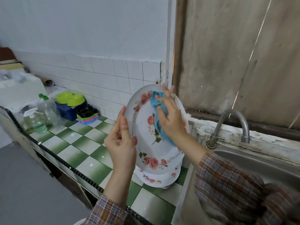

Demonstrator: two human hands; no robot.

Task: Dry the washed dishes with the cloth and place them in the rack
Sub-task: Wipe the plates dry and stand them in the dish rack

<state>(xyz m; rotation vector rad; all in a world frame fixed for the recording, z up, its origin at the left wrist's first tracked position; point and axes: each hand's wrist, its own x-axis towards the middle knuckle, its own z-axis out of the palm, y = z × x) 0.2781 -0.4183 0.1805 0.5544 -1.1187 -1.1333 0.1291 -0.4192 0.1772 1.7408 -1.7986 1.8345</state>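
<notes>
A large white oval plate (pixel 146 127) with pink rose prints stands tilted upright in the air over the counter. My left hand (pixel 121 143) grips its left rim, thumb on the front face. My right hand (pixel 170 117) presses a blue cloth (pixel 156 103) against the plate's upper right face, fingers spread over the cloth. Under the held plate, a stack of matching rose-print dishes (pixel 159 179) sits on the counter. No rack is in view.
The green and white checked counter (pixel 78 143) runs left, bearing clear plastic bottles (pixel 43 114), a blue tub with green bowls (pixel 69 103) and stacked coloured trays (pixel 88 115). A steel sink (pixel 253 166) with a tap (pixel 230 125) lies at right.
</notes>
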